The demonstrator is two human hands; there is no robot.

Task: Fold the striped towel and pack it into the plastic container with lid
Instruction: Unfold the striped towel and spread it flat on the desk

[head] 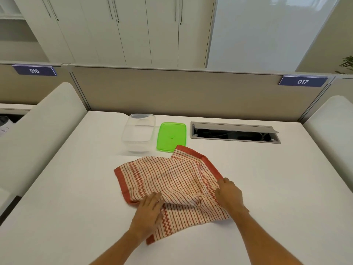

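Seen from the head: a rumpled red-and-cream striped cloth towel [170,180] spread on the white desk [76,188], its far corner overlapping the near edge of a flat green plastic lid [171,135]. Just left of the lid, a clear rectangular plastic container [138,131], open and upright. Left hand [149,212] laid flat on the towel's near left edge; right hand [229,193] pinched its right red border.

White desk [76,188], open cable tray [235,133], partition signs [302,81]
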